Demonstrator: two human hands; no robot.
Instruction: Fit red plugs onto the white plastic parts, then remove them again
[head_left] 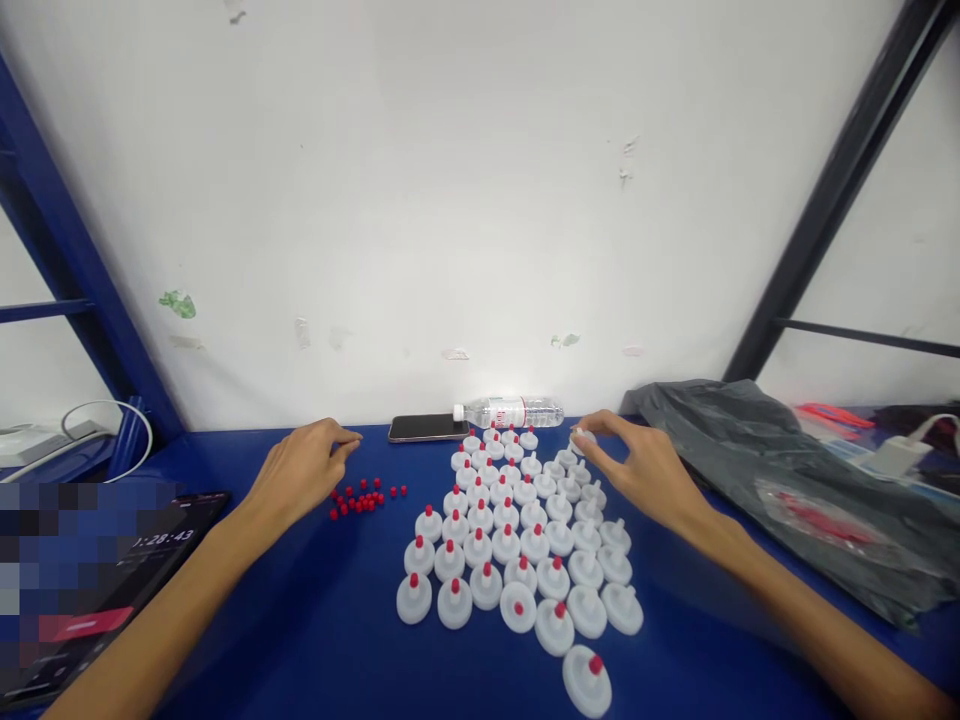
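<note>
My left hand (304, 465) hovers above and behind a small pile of red caps (361, 503), thumb and fingertips pinched together. Whether anything sits in that pinch I cannot make out. At the back right of the white discs, my right hand (637, 462) grips a round white plastic disc with a nozzle (583, 441) between thumb and fingers. Many similar white discs (478, 547) stand in rough rows between the hands. Most on the left and front wear a red cap on the nozzle; several on the right (586, 568) have bare nozzles.
Along the wall lie a dark phone (427, 429) and a clear water bottle (510, 411) on its side. A large phone showing a timer (161, 560) is at the left. Grey plastic sheeting (720, 450) with a packet of red pieces (825, 520) covers the right side.
</note>
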